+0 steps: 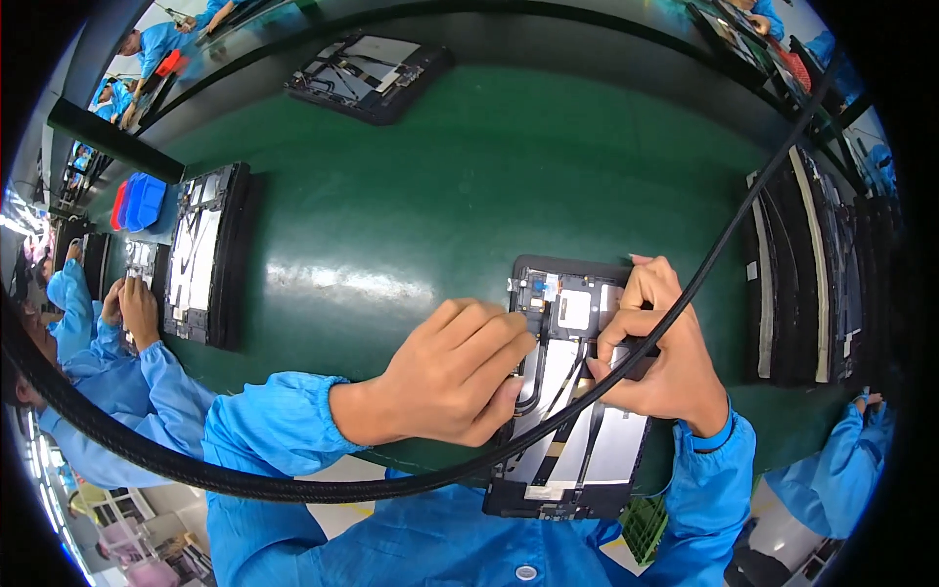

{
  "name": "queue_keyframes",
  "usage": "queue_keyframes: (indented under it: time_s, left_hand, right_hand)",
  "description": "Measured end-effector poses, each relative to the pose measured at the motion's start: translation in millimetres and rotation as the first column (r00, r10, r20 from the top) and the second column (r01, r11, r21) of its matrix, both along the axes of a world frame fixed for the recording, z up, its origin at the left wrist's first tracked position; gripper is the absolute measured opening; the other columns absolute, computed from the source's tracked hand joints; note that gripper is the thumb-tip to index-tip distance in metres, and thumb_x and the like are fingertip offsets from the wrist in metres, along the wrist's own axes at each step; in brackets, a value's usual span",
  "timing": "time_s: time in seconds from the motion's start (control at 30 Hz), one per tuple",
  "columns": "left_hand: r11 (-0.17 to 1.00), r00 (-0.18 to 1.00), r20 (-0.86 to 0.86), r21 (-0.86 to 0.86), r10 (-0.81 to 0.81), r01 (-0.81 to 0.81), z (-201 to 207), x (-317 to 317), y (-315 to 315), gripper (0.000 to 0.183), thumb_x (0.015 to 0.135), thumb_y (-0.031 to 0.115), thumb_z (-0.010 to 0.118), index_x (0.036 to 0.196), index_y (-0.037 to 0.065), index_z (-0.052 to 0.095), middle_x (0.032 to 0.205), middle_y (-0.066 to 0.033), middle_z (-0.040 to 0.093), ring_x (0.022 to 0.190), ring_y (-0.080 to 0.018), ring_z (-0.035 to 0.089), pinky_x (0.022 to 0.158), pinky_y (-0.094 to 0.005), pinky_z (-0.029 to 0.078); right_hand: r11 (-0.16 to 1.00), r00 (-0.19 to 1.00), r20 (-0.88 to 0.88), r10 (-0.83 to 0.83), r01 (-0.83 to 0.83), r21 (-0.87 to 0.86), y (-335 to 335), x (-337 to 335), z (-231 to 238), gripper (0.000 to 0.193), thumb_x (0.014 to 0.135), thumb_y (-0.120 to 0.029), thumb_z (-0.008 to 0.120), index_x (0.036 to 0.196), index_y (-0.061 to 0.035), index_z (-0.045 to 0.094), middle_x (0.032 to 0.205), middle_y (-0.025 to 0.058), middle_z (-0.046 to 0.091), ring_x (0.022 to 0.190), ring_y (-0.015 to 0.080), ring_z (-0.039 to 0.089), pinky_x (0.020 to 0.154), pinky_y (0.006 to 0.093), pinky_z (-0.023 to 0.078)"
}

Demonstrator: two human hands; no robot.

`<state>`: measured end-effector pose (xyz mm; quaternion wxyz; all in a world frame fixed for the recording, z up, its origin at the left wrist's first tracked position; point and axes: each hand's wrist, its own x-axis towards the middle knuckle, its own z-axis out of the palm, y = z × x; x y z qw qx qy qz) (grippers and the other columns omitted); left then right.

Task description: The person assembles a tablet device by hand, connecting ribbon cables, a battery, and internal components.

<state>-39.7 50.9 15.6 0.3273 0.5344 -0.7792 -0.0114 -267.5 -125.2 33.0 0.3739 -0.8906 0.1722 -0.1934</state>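
An opened tablet (562, 391) lies in front of me at the near table edge, its silver battery area, dark flex cables and small boards exposed. My left hand (450, 372) is closed, fingers curled, at the tablet's left edge; whatever is between its fingertips is hidden. Over the tablet's right side, my right hand (665, 357) is bent with thumb and fingers drawn together. Something dark shows beneath those fingers, but I cannot make out what they grip. A thick black cable (391, 486) sweeps across the view and covers part of the right hand and the tablet.
On the green table (411, 196), another opened tablet (367, 73) lies at the back and a stack of tablets (203, 254) stands left. More tablets stand upright (807, 274) at right. Blue (146, 201) and red bins sit far left, beside a co-worker's hands (135, 308).
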Motion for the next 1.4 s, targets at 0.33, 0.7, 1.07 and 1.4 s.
queue_keyframes:
  time_s: [0.33, 0.7, 1.07, 1.4]
  left_hand:
    - [0.998, 0.998, -0.065, -0.058, -0.012, 0.008, -16.4, 13.2, -9.4, 0.035, 0.075, 0.011, 0.068, 0.107, 0.000, 0.078, 0.111, -0.0133, 0.075, 0.098, -0.0344, 0.069, 0.092, -0.0497, 0.056]
    - [0.979, 0.987, -0.095, -0.170, -0.133, 0.115, -12.5, 27.2, -19.0, 0.032, 0.062, 0.013, 0.069, 0.092, 0.004, 0.079, 0.098, -0.0089, 0.075, 0.093, -0.0300, 0.070, 0.091, -0.0505, 0.059]
    - [0.981, 0.991, 0.008, -0.141, -0.136, 0.135, -12.7, 23.1, -18.6, 0.033, 0.071, 0.017, 0.070, 0.100, 0.007, 0.083, 0.104, -0.0076, 0.078, 0.098, -0.0296, 0.072, 0.097, -0.0514, 0.058]
    - [0.913, 0.910, 0.110, -0.030, -0.401, 0.406, 1.1, 11.5, -46.9, 0.037, 0.083, 0.031, 0.070, 0.111, 0.011, 0.081, 0.120, -0.0099, 0.070, 0.115, -0.0299, 0.065, 0.117, -0.0562, 0.047]
  right_hand:
    - [1.000, 0.999, -0.043, -0.016, 0.016, -0.013, -2.4, -8.8, 6.6, 0.009, 0.070, -0.009, 0.088, 0.075, -0.0087, 0.081, 0.060, 0.0008, 0.046, 0.074, 0.0233, 0.055, 0.121, 0.0546, 0.041]
    - [0.998, 1.000, -0.009, 0.002, -0.003, -0.055, -3.4, -6.3, 3.4, 0.016, 0.060, -0.015, 0.089, 0.072, -0.0114, 0.080, 0.068, 0.0022, 0.046, 0.082, 0.0281, 0.058, 0.121, 0.0639, 0.044]
    - [0.999, 0.999, -0.049, 0.015, -0.017, -0.051, -2.8, -12.5, 20.7, 0.009, 0.067, -0.008, 0.083, 0.075, -0.0101, 0.080, 0.072, 0.0020, 0.055, 0.090, 0.0276, 0.060, 0.127, 0.0585, 0.035]
    - [0.995, 0.989, -0.128, -0.077, 0.067, -0.077, -16.4, -30.2, 34.4, 0.008, 0.070, -0.011, 0.080, 0.077, -0.0081, 0.082, 0.067, 0.0026, 0.054, 0.081, 0.0244, 0.054, 0.100, 0.0506, 0.046]
